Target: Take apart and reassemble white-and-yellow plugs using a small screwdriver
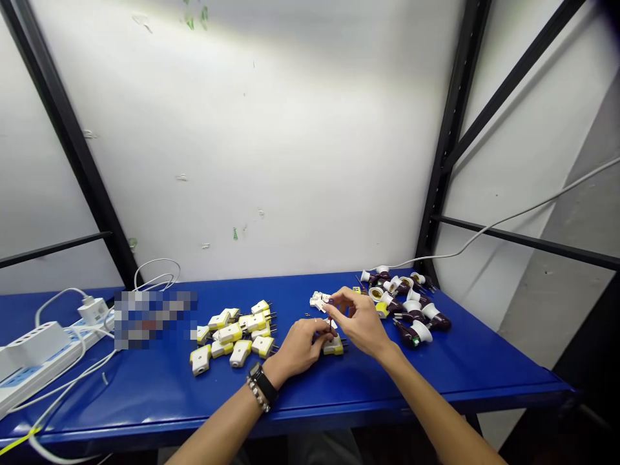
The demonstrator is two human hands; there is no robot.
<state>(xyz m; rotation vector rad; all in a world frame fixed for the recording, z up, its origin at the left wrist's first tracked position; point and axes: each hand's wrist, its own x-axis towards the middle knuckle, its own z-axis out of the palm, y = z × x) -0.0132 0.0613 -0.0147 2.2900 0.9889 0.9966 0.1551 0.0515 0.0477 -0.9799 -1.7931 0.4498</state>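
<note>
My right hand (357,318) is closed in a pinch on a small screwdriver (330,320), held upright with its shaft pointing down. Beneath it, my left hand (304,344) has its fingers closed on a white plug part (331,323), mostly hidden by the fingers. The screwdriver's tip meets the part at my left fingertips; the exact contact is hidden. Right under both hands lies a white-and-yellow plug (333,347) with its prongs to the right. White plug pieces (320,299) lie just behind my hands, with tiny screws (307,315) beside them.
Several white-and-yellow plugs (230,332) are piled to the left. At the right is a heap of dark-and-white lamp holders (413,311) with a yellow piece (382,310) near it. Power strips (39,361) and cables occupy the far left of the blue table (159,394).
</note>
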